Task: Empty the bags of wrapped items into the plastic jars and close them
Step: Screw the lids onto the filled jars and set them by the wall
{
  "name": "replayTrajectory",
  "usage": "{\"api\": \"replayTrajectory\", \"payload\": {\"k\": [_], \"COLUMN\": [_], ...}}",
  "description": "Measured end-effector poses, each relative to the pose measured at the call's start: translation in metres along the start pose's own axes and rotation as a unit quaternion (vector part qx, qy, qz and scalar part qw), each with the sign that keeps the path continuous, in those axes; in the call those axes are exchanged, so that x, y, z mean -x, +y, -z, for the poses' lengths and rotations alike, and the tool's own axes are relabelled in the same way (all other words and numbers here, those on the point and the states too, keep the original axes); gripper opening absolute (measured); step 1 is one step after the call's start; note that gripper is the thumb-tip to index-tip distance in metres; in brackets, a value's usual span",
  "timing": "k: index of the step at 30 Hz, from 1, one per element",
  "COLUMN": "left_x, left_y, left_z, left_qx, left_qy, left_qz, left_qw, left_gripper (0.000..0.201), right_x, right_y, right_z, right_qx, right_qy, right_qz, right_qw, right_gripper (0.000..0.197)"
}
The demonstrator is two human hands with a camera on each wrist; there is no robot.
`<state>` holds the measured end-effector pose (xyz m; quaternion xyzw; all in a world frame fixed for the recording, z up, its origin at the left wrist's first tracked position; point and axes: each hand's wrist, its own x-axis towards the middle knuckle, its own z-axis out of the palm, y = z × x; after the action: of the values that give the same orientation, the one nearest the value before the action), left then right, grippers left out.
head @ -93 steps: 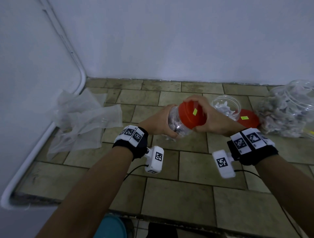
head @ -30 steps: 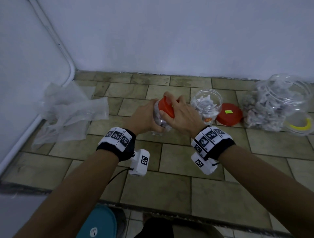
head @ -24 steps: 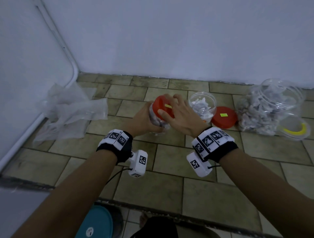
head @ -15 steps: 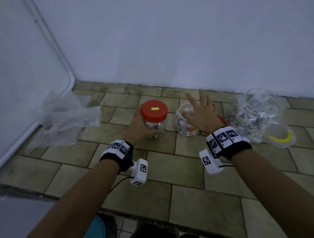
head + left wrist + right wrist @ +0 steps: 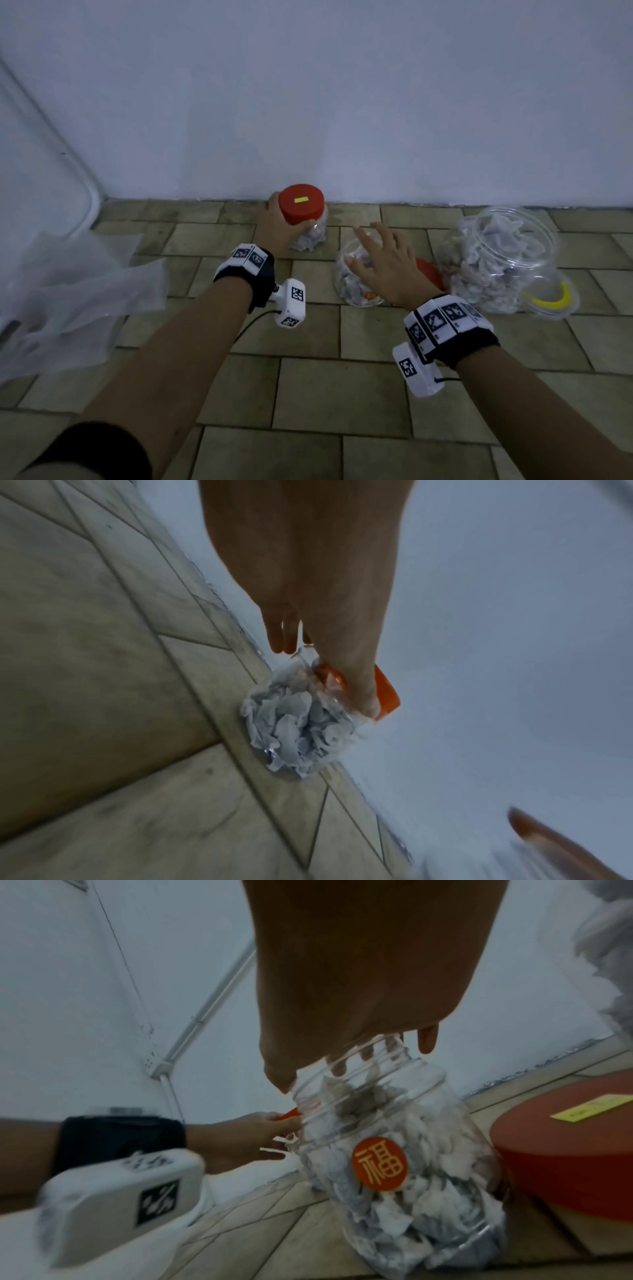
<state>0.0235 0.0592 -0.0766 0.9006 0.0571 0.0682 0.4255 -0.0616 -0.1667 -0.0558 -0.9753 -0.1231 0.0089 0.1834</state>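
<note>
A small clear jar of white wrapped items (image 5: 308, 236) with a red lid (image 5: 300, 202) screwed on stands upright by the back wall. My left hand (image 5: 281, 221) grips it just under the lid; the left wrist view shows the thumb on the jar (image 5: 301, 731) beside the lid (image 5: 387, 693). A second small jar (image 5: 356, 284), lidless and full of wrapped items, stands to its right. My right hand (image 5: 380, 263) is spread open over its mouth, holding nothing. In the right wrist view the fingertips (image 5: 426, 1039) sit at that jar's rim (image 5: 394, 1164). Its red lid (image 5: 430, 277) lies on the tiles beside it.
A large clear jar (image 5: 503, 260) of wrapped items stands at the right, with a clear lid with a yellow ring (image 5: 551, 298) at its base. Empty plastic bags (image 5: 78, 294) lie at the left. A white wall (image 5: 342, 102) closes the back.
My right hand let go of the red lid and moved right over the lidless jar. My left hand set the closed jar upright and pushed it back to the wall.
</note>
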Motion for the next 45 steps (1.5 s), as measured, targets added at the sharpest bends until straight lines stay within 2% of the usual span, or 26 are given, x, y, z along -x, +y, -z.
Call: {"api": "replayTrajectory", "payload": {"k": [5, 8, 10, 12, 14, 15, 16, 18, 20, 21, 22, 24, 26, 28, 33, 37, 39, 41, 43, 45], "left_x": [-0.046, -0.058, -0.056, -0.044, -0.023, -0.012, -0.002, 0.017, 0.034, 0.041, 0.049, 0.064, 0.073, 0.079, 0.094, 0.103, 0.106, 0.108, 0.109, 0.111], "left_y": [0.009, 0.007, 0.008, 0.009, 0.012, 0.013, 0.011, 0.005, 0.002, 0.0, -0.002, 0.003, 0.008, 0.008, 0.004, -0.006, -0.007, -0.005, -0.004, -0.004], "left_z": [-0.002, -0.002, -0.003, -0.007, -0.016, -0.021, -0.027, -0.037, -0.039, -0.04, -0.041, -0.044, -0.051, -0.059, -0.059, -0.045, -0.035, -0.026, -0.02, -0.017], "left_qx": [-0.037, -0.03, -0.037, -0.066, -0.076, -0.072, -0.06, -0.024, -0.007, -0.009, -0.01, 0.029, 0.114, 0.176, 0.213, 0.207, 0.22, 0.217, 0.205, 0.177], "left_qy": [0.023, 0.017, 0.027, 0.075, 0.125, 0.121, 0.086, -0.059, -0.229, -0.285, -0.321, -0.351, -0.346, -0.323, -0.243, -0.193, -0.183, -0.183, -0.197, -0.209], "left_qz": [0.023, 0.023, 0.019, -0.014, -0.085, -0.121, -0.15, -0.153, -0.111, -0.102, -0.1, -0.094, -0.075, -0.057, -0.03, -0.03, -0.04, -0.06, -0.081, -0.084], "left_qw": [0.999, 0.999, 0.999, 0.995, 0.986, 0.983, 0.983, 0.986, 0.967, 0.953, 0.942, 0.931, 0.928, 0.928, 0.946, 0.959, 0.957, 0.957, 0.955, 0.958], "left_gripper": [0.094, 0.099, 0.107, 0.109, 0.097, 0.088, 0.082, 0.084, 0.098, 0.107, 0.114, 0.119, 0.118, 0.117, 0.106, 0.103, 0.097, 0.093, 0.093, 0.097], "right_x": [0.0, -0.001, 0.001, 0.005, 0.012, 0.015, 0.019, 0.024, 0.023, 0.021, 0.019, 0.02, 0.024, 0.03, 0.041, 0.045, 0.045, 0.045, 0.045, 0.046], "right_y": [0.001, 0.001, 0.003, 0.01, 0.021, 0.028, 0.034, 0.045, 0.053, 0.058, 0.062, 0.069, 0.071, 0.072, 0.068, 0.066, 0.065, 0.061, 0.054, 0.046], "right_z": [0.0, 0.001, 0.003, 0.008, 0.011, 0.013, 0.014, 0.013, 0.007, 0.001, -0.006, -0.02, -0.029, -0.032, -0.028, -0.025, -0.019, -0.008, 0.004, 0.016], "right_qx": [0.031, 0.032, -0.011, -0.105, -0.188, -0.205, -0.208, -0.189, -0.138, -0.109, -0.087, -0.045, 0.001, 0.028, 0.036, -0.032, -0.106, -0.2, -0.287, -0.348], "right_qy": [-0.002, -0.011, -0.032, -0.026, 0.035, 0.071, 0.097, 0.101, 0.052, 0.024, 0.001, -0.049, -0.096, -0.099, -0.098, -0.107, -0.081, -0.013, 0.045, 0.041], "right_qz": [-0.001, -0.005, -0.016, -0.044, -0.073, -0.088, -0.104, -0.133, -0.163, -0.167, -0.156, -0.138, -0.148, -0.145, -0.1, -0.071, -0.078, -0.088, -0.056, -0.004], "right_qw": [1.0, 0.999, 0.999, 0.993, 0.979, 0.972, 0.968, 0.968, 0.976, 0.98, 0.984, 0.988, 0.984, 0.984, 0.99, 0.991, 0.988, 0.976, 0.955, 0.937], "right_gripper": [0.062, 0.062, 0.059, 0.053, 0.05, 0.047, 0.046, 0.05, 0.054, 0.055, 0.054, 0.057, 0.07, 0.075, 0.067, 0.069, 0.074, 0.082, 0.084, 0.083]}}
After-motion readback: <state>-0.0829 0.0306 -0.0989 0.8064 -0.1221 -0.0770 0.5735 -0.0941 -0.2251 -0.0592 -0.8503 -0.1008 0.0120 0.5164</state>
